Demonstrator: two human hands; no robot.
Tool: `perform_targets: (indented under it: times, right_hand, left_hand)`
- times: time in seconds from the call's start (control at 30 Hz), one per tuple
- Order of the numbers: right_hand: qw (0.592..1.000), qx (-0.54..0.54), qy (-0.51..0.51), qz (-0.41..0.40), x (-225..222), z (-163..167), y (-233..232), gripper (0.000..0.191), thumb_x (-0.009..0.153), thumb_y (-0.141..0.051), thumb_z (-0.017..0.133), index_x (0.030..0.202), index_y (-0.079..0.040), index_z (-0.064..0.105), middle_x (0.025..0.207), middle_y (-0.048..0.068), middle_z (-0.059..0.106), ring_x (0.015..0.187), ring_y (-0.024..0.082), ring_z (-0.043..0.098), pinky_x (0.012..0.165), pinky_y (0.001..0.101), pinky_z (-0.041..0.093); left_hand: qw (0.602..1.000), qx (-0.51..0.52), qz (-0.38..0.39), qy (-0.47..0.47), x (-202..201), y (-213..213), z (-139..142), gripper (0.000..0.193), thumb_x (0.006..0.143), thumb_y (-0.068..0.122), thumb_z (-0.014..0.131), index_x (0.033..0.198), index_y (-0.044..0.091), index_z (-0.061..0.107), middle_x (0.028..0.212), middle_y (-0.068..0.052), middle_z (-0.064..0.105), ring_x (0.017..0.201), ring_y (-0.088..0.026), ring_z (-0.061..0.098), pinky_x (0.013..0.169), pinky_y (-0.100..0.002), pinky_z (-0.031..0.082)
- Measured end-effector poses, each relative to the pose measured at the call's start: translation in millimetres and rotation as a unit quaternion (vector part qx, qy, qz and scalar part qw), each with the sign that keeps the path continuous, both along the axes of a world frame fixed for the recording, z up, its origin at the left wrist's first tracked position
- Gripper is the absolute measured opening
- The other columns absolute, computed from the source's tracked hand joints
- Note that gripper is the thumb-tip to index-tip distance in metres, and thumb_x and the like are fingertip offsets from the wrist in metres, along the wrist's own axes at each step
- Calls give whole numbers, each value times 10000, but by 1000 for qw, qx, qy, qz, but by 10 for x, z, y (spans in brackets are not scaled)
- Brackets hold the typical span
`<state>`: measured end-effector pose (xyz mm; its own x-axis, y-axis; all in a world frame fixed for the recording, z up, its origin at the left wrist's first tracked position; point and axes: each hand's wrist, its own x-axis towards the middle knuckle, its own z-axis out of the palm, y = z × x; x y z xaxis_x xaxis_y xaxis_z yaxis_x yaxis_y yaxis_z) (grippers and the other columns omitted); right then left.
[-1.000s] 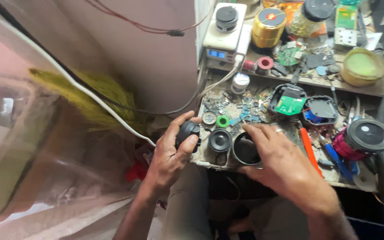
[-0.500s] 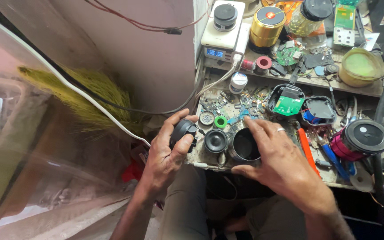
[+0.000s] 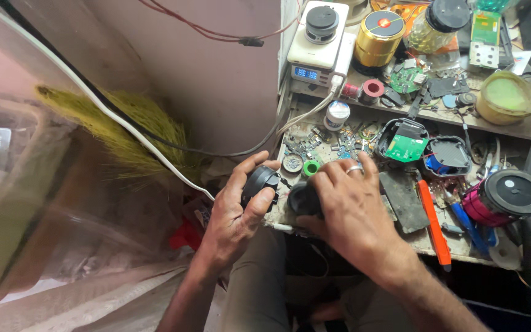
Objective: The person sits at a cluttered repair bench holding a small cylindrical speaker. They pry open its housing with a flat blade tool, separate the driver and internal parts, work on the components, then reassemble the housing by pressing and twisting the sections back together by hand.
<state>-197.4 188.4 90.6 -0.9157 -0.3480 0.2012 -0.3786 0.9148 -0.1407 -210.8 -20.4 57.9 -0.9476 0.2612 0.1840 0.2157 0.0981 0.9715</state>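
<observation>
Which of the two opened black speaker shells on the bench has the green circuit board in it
The left shell, nearer the right hand; it holds the green board. The other shell shows blue inside.

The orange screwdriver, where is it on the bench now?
In the head view, the orange screwdriver lies right of the right hand, beside a dark flat plate, near the bench front edge.

Cluttered workbench (image 3: 426,238) here — surface is littered with tiny circuit scraps. Lying on it: an opened black casing with a green board (image 3: 404,141), a second open black shell (image 3: 449,156), an orange-handled tool (image 3: 431,221), a pink speaker with a black top (image 3: 504,198) and a small green ring (image 3: 310,167) — all packed close together.
</observation>
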Motion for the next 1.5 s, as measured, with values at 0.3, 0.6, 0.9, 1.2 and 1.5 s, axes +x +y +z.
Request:
perform_targets:
  times: [0.3,0.6,0.9,1.2,1.5]
  right_hand:
    - [996,-66,-44,41,108,-71,-37,366,703,-206,849,934,-86,591,949,97,686,1076,296,634,1135,578,293]
    - [986,-102,64,111,227,-81,-62,441,728,-124,776,1152,-87,660,1022,37,732,1079,245,647,1124,572,306]
    - [982,-123,93,111,434,-116,-144,407,707,-118,762,1101,-95,664,1105,20,720,1021,251,649,915,440,407]
    - [989,-108,48,88,649,-312,-184,390,786,-136,753,1132,-51,596,1259,119,663,957,327,649,783,427,545]
    - [988,-144,-41,42,663,-350,-238,504,780,-232,791,1171,-22,552,1203,158,665,994,355,667,777,436,543]
  left_hand:
    - [999,23,0,-32,101,-54,-44,598,975,330,606,1479,34,481,1317,-56,693,1099,-134,636,995,-296,509]
    - [999,7,7,-40,273,-147,-26,604,930,253,626,1479,45,485,1329,-58,683,1107,-157,627,1024,-307,484]
    - [1000,-1,25,9,559,-227,-41,606,912,193,649,1474,36,486,1410,-88,642,1278,-209,611,1115,-341,442]
    - [999,-12,30,39,699,-229,-151,576,912,204,650,1446,37,515,1437,-118,610,1362,-256,581,1161,-371,420]
    - [999,-6,26,31,726,-251,-134,566,910,228,645,1435,50,530,1416,-119,601,1350,-259,582,1151,-375,426]
